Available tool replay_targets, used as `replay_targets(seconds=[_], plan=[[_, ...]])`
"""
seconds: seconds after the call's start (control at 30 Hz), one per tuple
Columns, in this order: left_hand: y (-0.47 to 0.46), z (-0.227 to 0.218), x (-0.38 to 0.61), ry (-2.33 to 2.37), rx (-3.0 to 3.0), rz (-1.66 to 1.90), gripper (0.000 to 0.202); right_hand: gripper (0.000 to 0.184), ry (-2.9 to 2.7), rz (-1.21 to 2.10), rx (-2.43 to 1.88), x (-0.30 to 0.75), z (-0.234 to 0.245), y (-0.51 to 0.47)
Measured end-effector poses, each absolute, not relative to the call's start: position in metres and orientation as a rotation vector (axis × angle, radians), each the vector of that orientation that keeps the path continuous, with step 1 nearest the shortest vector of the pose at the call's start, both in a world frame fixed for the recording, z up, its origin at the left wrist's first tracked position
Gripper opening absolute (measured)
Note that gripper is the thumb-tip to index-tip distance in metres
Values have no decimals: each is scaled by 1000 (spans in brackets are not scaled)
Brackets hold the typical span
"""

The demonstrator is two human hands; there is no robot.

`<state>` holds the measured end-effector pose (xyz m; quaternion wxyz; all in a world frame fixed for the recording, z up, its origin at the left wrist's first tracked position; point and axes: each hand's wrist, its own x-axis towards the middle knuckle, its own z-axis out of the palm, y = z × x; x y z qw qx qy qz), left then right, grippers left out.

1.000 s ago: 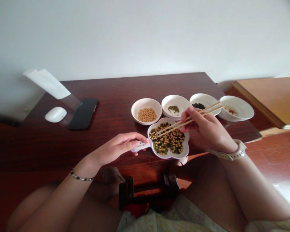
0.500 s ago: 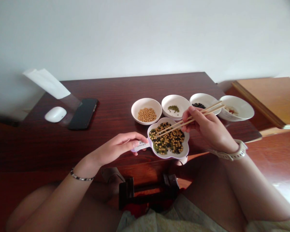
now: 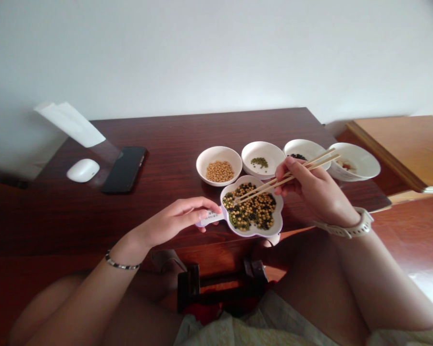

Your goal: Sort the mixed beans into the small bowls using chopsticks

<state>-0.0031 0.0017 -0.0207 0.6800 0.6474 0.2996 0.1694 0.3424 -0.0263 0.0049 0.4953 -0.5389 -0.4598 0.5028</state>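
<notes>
A flower-shaped white dish [image 3: 278, 226] with a purple rim holds mixed yellow, green and black beans near the table's front edge. My left hand [image 3: 176, 220] is closed on the dish's short handle [image 3: 210, 218]. My right hand [image 3: 315, 190], with a watch on the wrist, grips a pair of wooden chopsticks [image 3: 288, 175]. Their tips rest over the left part of the mixed beans. Behind the dish stand several small white bowls: one with yellow beans [image 3: 219, 166], one with green beans [image 3: 262, 158], one with black beans [image 3: 305, 148] and one at the right [image 3: 357, 161].
On the dark wooden table [image 3: 166, 139] lie a black phone [image 3: 124, 169], a white mouse [image 3: 82, 170] and a folded white paper [image 3: 70, 123] at the left. A lighter wooden surface [image 3: 404, 144] stands to the right. My knees are below the table edge.
My right hand and the chopsticks have shifted slightly to the right and up over the dish. My left hand and the dish have stayed put.
</notes>
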Motion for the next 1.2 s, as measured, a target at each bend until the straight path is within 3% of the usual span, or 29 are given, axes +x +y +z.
replay_targets(seconds=[1.2], plan=[[2,-18,-1,682,1458,378,30,48,-1106,1224,-1316,340,5,-25]])
